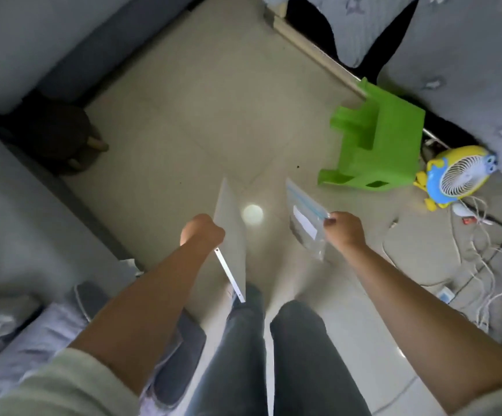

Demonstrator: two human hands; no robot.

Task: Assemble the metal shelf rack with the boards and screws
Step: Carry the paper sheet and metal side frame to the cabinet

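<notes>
Head view: nearest, at six o'clock, stand the person's legs (273, 355) in dark trousers, with both bare forearms reaching forward over a tiled floor (198, 100). The left hand (203, 231), just left of centre, is a closed fist clamped on the edge of a pale board (231, 235), which hangs tilted with its white rim running down toward the legs. The right hand (344, 228), right of centre, pinches the zip top of a clear bag (303, 223) bearing a white label; its contents are too blurred to tell. At two o'clock a green stool (375, 145) lies tipped over. At three o'clock sits a yellow-and-blue fan (456, 178), with white cables (484, 265) tangled at four o'clock. Grey bedding (453, 40) fills one o'clock.
</notes>
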